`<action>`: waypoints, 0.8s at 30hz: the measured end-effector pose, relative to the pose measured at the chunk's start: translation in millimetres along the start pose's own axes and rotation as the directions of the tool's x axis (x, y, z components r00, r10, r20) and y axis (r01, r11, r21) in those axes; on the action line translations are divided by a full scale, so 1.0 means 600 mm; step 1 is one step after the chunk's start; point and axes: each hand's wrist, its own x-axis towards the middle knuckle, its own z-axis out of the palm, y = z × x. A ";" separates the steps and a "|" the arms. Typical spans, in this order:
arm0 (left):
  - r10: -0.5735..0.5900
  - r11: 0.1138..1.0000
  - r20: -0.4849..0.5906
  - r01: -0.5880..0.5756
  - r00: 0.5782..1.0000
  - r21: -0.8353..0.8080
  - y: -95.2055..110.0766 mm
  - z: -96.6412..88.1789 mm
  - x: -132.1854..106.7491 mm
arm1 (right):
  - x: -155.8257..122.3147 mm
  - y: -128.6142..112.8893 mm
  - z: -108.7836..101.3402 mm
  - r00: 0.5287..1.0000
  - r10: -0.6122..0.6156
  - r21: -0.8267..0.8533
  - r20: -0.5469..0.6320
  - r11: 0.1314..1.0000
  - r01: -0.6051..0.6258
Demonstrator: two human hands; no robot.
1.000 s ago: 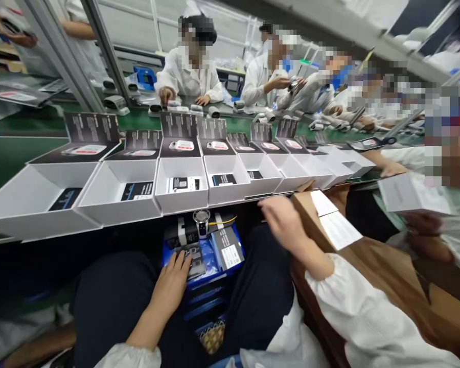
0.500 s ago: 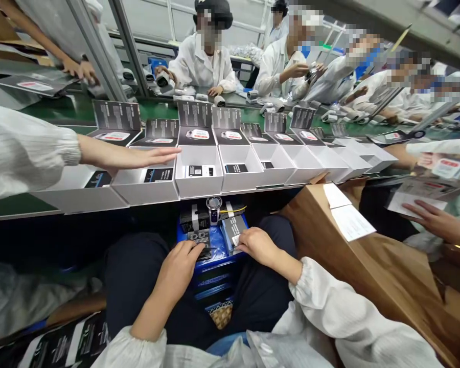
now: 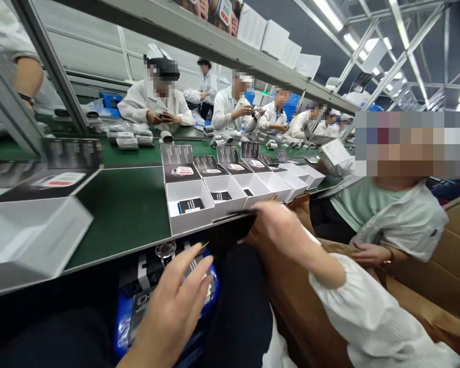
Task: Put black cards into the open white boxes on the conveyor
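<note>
My right hand (image 3: 281, 225) is closed on a thin dark card (image 3: 239, 211), seen nearly edge-on at the front of the boxes. My left hand (image 3: 174, 299), slightly blurred, is open with fingers stretched over a blue bin (image 3: 119, 327). Inside the bin lie dark printed booklets (image 3: 138, 306), partly hidden by that hand. A watch-like round object (image 3: 165, 250) sits at the bin's far side. Along the table edge stands a row of white boxes (image 3: 191, 224) with raised dark lids (image 3: 177, 156). The nearest box of this row holds a black booklet (image 3: 190, 205).
At left, another open white box (image 3: 30, 240) stands apart, with green table (image 3: 126, 209) between. A brown carton (image 3: 291, 291) is beside my right leg. A co-worker (image 3: 398, 204) sits at right. A metal beam (image 3: 199, 43) crosses above; wrapped devices (image 3: 132, 135) lie across the table.
The view has swung right. My right hand has moved from the bin up to the boxes with the card, and my left hand has lifted. A gap now separates the boxes; the neighbour's reaching arm is gone.
</note>
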 end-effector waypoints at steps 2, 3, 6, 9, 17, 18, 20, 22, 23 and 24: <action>-0.032 0.997 0.031 0.030 0.999 0.068 -0.039 -0.008 -0.013 | 0.027 0.102 -0.008 0.973 0.076 -0.150 -0.218 0.982 -0.111; -0.046 0.994 0.047 0.041 0.998 0.104 -0.061 -0.015 -0.019 | 0.037 0.151 -0.010 0.964 0.131 -0.184 -0.232 0.967 -0.176; -0.057 0.980 0.058 0.045 0.997 0.194 -0.124 -0.028 -0.016 | 0.046 0.270 -0.005 0.958 0.287 -0.195 0.030 0.941 -0.276; -0.038 0.963 0.071 0.018 0.997 0.268 -0.152 -0.011 0.023 | 0.029 0.327 0.011 0.927 0.349 -0.187 0.137 0.928 -0.321; -0.244 0.901 0.327 0.088 0.913 0.425 -0.095 0.104 0.133 | 0.011 0.279 0.095 0.946 0.236 -0.179 0.224 0.964 -0.198; -0.267 0.896 0.323 0.111 0.908 0.431 -0.100 0.100 0.127 | 0.018 0.257 0.103 0.946 0.224 -0.156 0.235 0.969 -0.191; -0.285 0.875 0.259 0.140 0.923 0.464 -0.124 0.072 0.092 | 0.033 0.200 0.112 0.939 0.186 -0.082 0.290 0.982 -0.170; -0.263 0.844 0.162 0.146 0.951 0.515 -0.162 0.018 0.038 | 0.050 0.124 0.118 0.928 0.120 0.015 0.353 0.991 -0.134; -0.253 0.824 0.107 0.157 0.962 0.545 -0.185 -0.015 0.009 | 0.061 0.080 0.122 0.925 0.080 0.059 0.372 0.992 -0.110; -0.244 0.811 0.067 0.165 0.968 0.561 -0.208 -0.051 -0.019 | 0.074 0.035 0.130 0.924 0.040 0.090 0.380 0.993 -0.079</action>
